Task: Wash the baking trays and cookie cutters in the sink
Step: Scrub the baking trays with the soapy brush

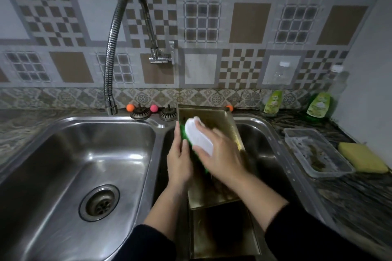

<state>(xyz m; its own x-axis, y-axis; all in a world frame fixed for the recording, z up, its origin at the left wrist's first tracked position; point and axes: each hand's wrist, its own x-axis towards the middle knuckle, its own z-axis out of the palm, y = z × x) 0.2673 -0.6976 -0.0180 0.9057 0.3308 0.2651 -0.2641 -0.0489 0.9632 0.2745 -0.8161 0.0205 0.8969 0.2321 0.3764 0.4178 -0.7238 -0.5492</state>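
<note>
Head view looks down on a double sink (63,133). Over the right basin a baking tray (214,116) stands tilted, far end leaning on the back rim. Left hand (179,161) curls round the tray's left edge. Right hand (220,154) grips a white-backed scrub brush (198,136) with green bristles, pressed against the tray. A second tray (224,231) seemingly lies below. On the desk sit a plastic container (318,150) and yellow sponge (362,160).

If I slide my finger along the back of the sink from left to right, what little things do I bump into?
Faucet tip → orange ball → first sink strainer → pink ball → second sink strainer → baking tray → two green soap bottles.
</note>
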